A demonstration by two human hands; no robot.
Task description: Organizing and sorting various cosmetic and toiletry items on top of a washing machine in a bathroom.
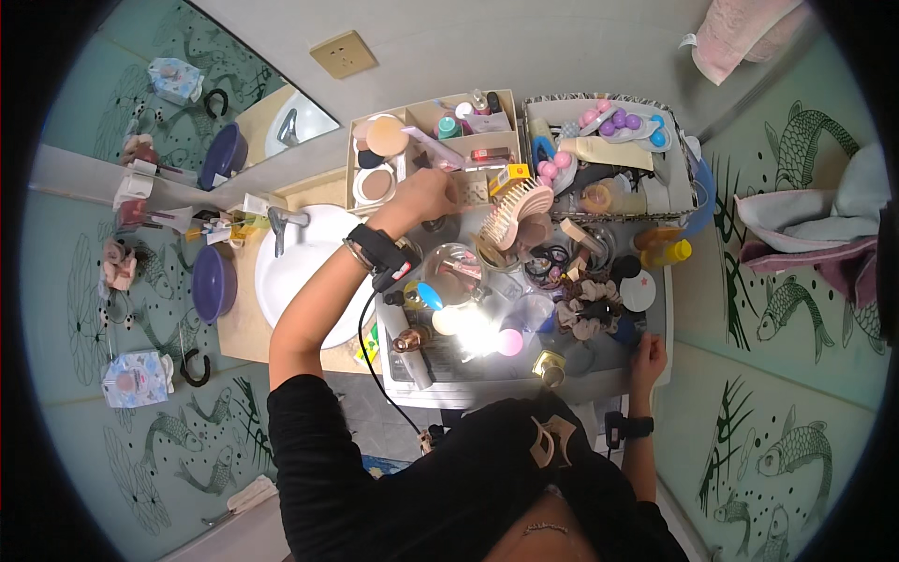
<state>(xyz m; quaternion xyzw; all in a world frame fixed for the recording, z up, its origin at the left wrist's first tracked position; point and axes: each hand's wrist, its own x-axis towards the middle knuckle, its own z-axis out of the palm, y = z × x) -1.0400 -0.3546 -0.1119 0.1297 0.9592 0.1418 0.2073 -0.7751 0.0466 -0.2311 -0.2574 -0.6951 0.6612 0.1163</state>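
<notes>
My left hand (430,195) reaches over the front of a cream divided cosmetics box (410,121), its fingers curled down by a small compartment. Whether it holds anything is hidden. Around it are a powder compact (375,184), a round powder puff (387,135), a pink tube (434,149) and a yellow small box (510,178). A pink hairbrush (523,209) stands bristles up, right of this hand. My right hand (647,362) is at the right edge of the grey-topped surface, fingers bent together, close to several scrunchies (591,309) and a white round lid (638,290). Its grip is unclear.
Left is a white washbasin (309,309) with a metal faucet (279,228) and a purple basin (213,284). A patterned basket (604,215) holds hair ties and tubes. Jars, a spray can (406,351) and a yellow-capped bottle (667,253) crowd the surface. A black cable (369,358) hangs from my left wrist.
</notes>
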